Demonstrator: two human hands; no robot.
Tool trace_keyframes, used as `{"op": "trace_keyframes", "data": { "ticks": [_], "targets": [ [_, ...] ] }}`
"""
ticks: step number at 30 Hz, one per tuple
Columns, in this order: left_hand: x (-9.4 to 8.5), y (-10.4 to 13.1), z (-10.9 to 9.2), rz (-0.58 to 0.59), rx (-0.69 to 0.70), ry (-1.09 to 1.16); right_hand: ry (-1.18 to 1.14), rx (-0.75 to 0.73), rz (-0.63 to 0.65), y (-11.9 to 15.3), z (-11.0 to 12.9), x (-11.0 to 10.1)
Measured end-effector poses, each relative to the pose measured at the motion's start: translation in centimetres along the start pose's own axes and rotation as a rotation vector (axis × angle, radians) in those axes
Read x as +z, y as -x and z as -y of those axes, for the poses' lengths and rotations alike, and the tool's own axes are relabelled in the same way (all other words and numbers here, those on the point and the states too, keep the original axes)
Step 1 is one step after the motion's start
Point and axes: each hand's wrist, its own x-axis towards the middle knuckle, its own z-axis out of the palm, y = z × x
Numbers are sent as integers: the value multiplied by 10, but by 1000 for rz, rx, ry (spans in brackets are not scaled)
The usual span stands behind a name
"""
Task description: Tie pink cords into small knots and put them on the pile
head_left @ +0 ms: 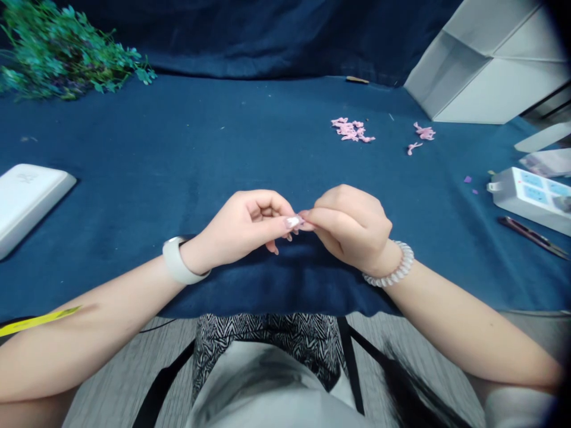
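Over the near part of the blue cloth, my left hand and my right hand meet at their fingertips. The left thumb presses against the index finger, while its other fingers curl loosely beneath. My right hand is closed, with thumb and index finger pinched right beside the left thumbnail. Whatever lies between the fingertips is too small and covered to name. Beyond the hands sits a pile of small pink knotted pieces. A smaller pink cluster lies to its right, with a single pink piece just in front.
Green artificial plants occupy the back left, and a white box-shaped object the left edge. At right stand a white open box, a white power strip and a dark slim tool. Blue cloth covers the table.
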Motion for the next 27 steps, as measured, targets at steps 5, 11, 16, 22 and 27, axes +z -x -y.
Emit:
{"op": "trace_keyframes", "data": {
  "ticks": [5, 11, 16, 22, 27],
  "targets": [
    [2, -1, -3, -51, 5, -43, 2, -13, 15, 1, -1, -1],
    [3, 0, -5, -145, 48, -81, -169, 166, 18, -2, 1, -1],
    [4, 0, -4, -244, 55, -111, -532, 596, 112, -7, 4, 0],
    [3, -1, 2, -246, 48, -42, -792, 819, 206, -13, 10, 5],
    [5, -2, 4, -215, 21, 121, -906, 893, 184, -15, 10, 7]
  ]
}}
